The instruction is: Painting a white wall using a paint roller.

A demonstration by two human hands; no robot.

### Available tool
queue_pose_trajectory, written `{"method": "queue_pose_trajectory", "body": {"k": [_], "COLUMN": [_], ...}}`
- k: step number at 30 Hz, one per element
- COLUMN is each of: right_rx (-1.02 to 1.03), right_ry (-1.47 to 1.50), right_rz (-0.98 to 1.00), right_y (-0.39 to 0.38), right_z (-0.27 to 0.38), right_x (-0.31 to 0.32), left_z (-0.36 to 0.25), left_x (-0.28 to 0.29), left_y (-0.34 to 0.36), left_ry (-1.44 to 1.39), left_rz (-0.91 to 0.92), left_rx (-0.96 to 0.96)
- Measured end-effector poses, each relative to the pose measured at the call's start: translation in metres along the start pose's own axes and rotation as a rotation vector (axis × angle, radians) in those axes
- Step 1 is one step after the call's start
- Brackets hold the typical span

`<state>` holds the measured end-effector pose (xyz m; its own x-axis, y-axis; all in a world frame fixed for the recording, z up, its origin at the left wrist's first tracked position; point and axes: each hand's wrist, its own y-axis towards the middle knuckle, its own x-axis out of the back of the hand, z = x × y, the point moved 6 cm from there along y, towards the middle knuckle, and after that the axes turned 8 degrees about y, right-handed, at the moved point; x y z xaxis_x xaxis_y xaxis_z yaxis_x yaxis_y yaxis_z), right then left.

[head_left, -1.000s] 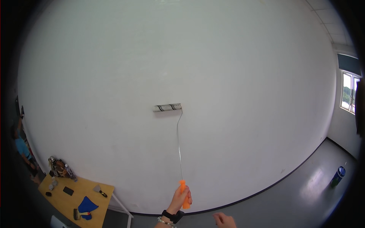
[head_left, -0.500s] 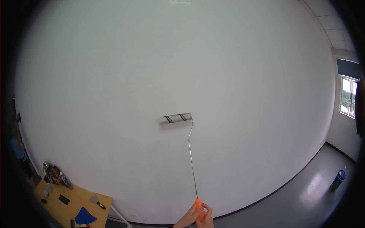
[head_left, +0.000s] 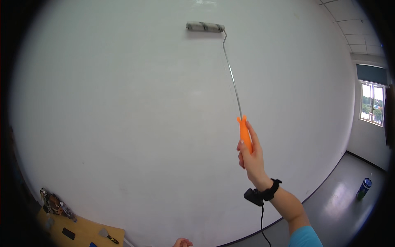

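- Paint roller [head_left: 205, 27] is the thing in hand: its drum is up and to the left of the grip, right at the white wall [head_left: 135, 107]. Can't tell how hard it's pressed, but there's a shadow just under it.
- Right hand [head_left: 254, 159] has the orange handle [head_left: 245, 133] wrapped, no slack that I can see. Thumb across the near side, index finger [head_left: 254, 140] laid straight along the right side, the other fingers curled around and peeking out on the left.
- From the top of that grip the thin metal rod [head_left: 233, 78] runs up, leaning left, then kinks into the drum's right end.
- Left hand [head_left: 182, 243] is well below the grip and to its left. Only some bent fingers make it in, so no idea how open it is or if it's holding something.
- Just below the grip there's a black wristband [head_left: 270, 190] with a little black gadget [head_left: 253, 197] and a cable [head_left: 262, 222] dangling.
- Room to move: plain wall on both sides of the grip, plenty of it to the left.
- Edges: the wall ends well off to the right near the window [head_left: 372, 103], and its bottom edge slants behind the forearm down to the floor [head_left: 338, 201].
- Wooden table [head_left: 88, 225] with a scraper [head_left: 108, 236] sits far down-left of the grip, well apart.
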<state>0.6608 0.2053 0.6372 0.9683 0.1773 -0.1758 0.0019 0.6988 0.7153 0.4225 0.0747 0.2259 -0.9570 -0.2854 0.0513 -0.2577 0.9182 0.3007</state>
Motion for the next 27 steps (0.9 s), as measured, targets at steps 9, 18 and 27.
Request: {"method": "queue_pose_trajectory", "body": {"k": [9,18,27], "right_rx": [0.301,0.265,0.151], "right_ry": [-0.234,-0.363,-0.406], "right_rz": [-0.101,-0.070,-0.057], "right_y": [0.202,0.268,0.130], "right_z": [0.143,0.163,-0.014], "right_x": [-0.005,0.001,0.076], "left_z": [0.168,0.229,0.311], "left_x": [0.018,-0.007,-0.020], "left_y": [-0.033,-0.080,-0.132], "left_ry": [0.387,0.683,0.710], "left_rz": [-0.049,-0.166,-0.185], "left_rx": [0.253,0.340,0.571]}}
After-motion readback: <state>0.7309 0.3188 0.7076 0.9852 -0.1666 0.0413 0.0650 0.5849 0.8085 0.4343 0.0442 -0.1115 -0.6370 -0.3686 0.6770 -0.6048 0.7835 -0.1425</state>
